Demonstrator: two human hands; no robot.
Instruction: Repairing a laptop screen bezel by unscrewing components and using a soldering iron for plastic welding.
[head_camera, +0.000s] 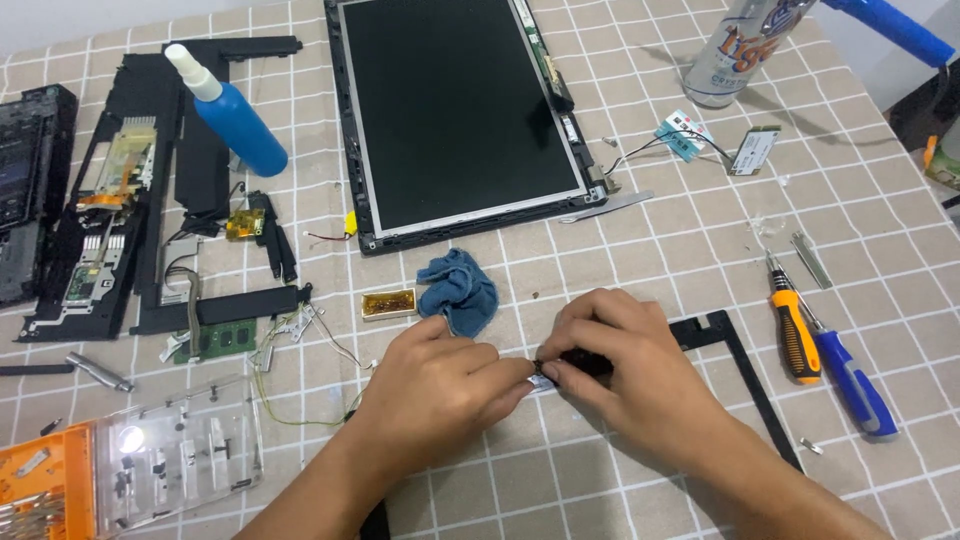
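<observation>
Hands: left hand (437, 377) and right hand (620, 365) together, both pinching a small black part (572, 362).
Nearby: blue cloth (459, 289), black frame (742, 364).
Surface: checked table (640, 270).

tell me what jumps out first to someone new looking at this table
The two hands, left hand and right hand, meet at bottom centre, pinching a small dark part between them. Above them lies a bare laptop screen in its frame. A blue spray bottle lies at upper left, and two screwdrivers at right.
</observation>
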